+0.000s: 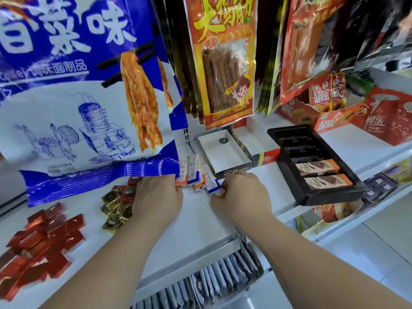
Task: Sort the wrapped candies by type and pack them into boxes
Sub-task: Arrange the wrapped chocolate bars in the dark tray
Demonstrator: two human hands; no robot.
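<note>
Several orange-and-white wrapped candy bars [194, 172] lie in a loose row on the white shelf [196, 219], between my two hands. My left hand [157, 197] rests at the row's left end, its fingertips hidden under the hanging blue bag. My right hand [239, 192] pinches the rightmost bar of the row. A black plastic tray [289, 172] to the right holds two of the same bars [321, 173]. An open white box [214, 150] stands just behind the row. Gold-wrapped candies [116, 208] and a heap of red-wrapped candies [40, 237] lie to the left.
A big blue-and-white snack bag [84, 85] hangs low over the shelf's left half. An orange snack bag [225, 61] and red ones [312, 45] hang behind. Red display cartons [383, 117] stand at the right. White packets [211, 279] fill the rack below the shelf edge.
</note>
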